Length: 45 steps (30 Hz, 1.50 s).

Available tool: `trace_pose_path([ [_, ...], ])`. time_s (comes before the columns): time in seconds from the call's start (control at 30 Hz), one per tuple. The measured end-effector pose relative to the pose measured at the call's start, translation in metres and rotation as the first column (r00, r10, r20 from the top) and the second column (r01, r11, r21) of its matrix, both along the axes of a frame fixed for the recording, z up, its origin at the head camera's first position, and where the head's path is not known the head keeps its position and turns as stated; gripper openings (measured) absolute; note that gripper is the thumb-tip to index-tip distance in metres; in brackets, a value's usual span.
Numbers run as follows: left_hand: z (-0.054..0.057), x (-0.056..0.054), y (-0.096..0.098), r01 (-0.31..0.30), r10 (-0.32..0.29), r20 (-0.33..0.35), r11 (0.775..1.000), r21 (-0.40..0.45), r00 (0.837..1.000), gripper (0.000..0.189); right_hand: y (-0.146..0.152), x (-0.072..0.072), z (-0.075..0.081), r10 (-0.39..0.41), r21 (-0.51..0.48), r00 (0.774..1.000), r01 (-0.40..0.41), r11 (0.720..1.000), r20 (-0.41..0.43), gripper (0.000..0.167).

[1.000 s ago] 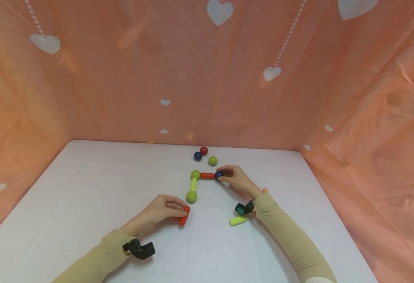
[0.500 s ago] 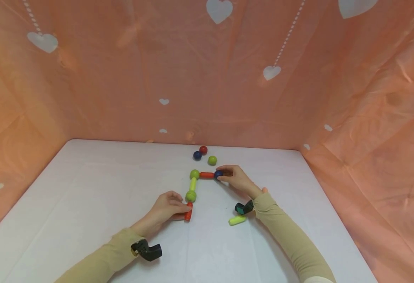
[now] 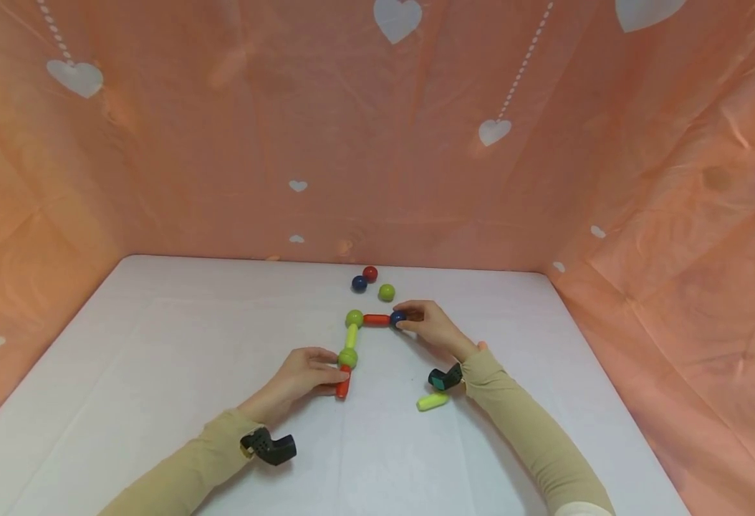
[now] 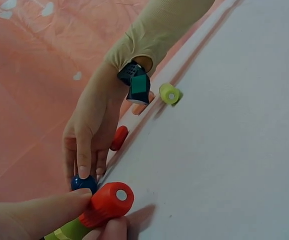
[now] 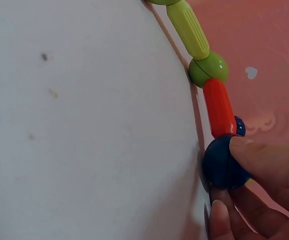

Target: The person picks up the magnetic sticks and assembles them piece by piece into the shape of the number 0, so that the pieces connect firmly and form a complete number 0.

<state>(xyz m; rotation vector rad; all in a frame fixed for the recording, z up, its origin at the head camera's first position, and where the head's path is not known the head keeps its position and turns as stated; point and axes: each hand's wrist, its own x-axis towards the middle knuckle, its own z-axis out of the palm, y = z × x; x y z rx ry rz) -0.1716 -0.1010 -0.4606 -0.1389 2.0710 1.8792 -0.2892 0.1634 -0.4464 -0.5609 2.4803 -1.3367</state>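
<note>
an orange-pink cloth (image 3: 352, 143) printed with pale hearts rises behind the white worktop (image 3: 190, 337), over which tan sleeves (image 3: 519, 423) reach in. the left hand (image 3: 301, 374) pinches a near red rod (image 3: 342, 385) in narrow fingers; the right hand (image 3: 440, 331) has a held blue ball (image 3: 397, 319) between thumb and fingers. the head view alone gives the whole bent chain — near red rod meeting a near green ball (image 3: 348, 358), then a joined yellow-green rod (image 3: 352, 337), a corner green ball (image 3: 354, 319), a far red rod (image 3: 376, 320) and the held blue ball. a loose yellow-green rod (image 3: 432, 401) lies near the right wrist. beyond the right hand, the left wrist view shows a red piece (image 4: 119, 138) and an orange piece (image 4: 142, 106); from the head only an orange tip peeks past the cuff. farther back sit a loose green ball (image 3: 387, 292), a loose blue ball (image 3: 359, 284) and a red ball (image 3: 369, 274), the last two side by side. smallest — a silvery disc (image 4: 121, 195) in the near red rod's end, seen only from the left wrist.
</note>
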Motion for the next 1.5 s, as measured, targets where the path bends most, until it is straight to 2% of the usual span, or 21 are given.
trace_pose_path([
  [0.2, 0.001, -0.001, 0.007, 0.035, -0.035, 0.007, 0.999, 0.025, 0.999, 0.052, -0.003, -0.001, 0.001, 0.010, 0.006, 0.999, -0.009, 1.000, -0.039, 0.036],
  [0.43, 0.001, -0.001, 0.014, 0.027, -0.027, 0.002, 0.999, 0.030, 1.000, 0.052, -0.006, -0.001, 0.002, 0.005, 0.007, 0.999, -0.005, 1.000, -0.051, 0.035],
  [0.8, 0.001, -0.005, 0.014, 0.030, -0.031, 0.009, 0.999, 0.031, 0.999, 0.051, -0.008, -0.004, 0.003, 0.006, -0.002, 0.997, -0.006, 1.000, -0.071, 0.035],
  [1.07, -0.002, -0.009, 0.011, 0.055, -0.056, 0.016, 0.997, 0.057, 0.998, 0.052, -0.006, -0.009, 0.006, 0.004, 0.022, 0.999, -0.003, 1.000, -0.046, 0.035],
  [1.2, -0.003, -0.010, 0.010, 0.051, -0.053, 0.025, 0.996, 0.070, 0.998, 0.052, -0.004, -0.018, 0.014, -0.033, 0.011, 0.999, 0.033, 0.999, -0.039, 0.037],
  [1.33, -0.003, -0.011, 0.009, 0.052, -0.054, 0.031, 0.996, 0.072, 0.998, 0.054, -0.004, -0.033, 0.018, -0.072, -0.066, 0.997, 0.070, 0.995, -0.036, 0.038],
  [1.5, -0.003, -0.011, 0.008, 0.068, -0.071, 0.037, 0.994, 0.085, 0.997, 0.054, -0.009, -0.049, 0.018, -0.050, -0.066, 0.998, 0.047, 0.997, -0.047, 0.040],
])
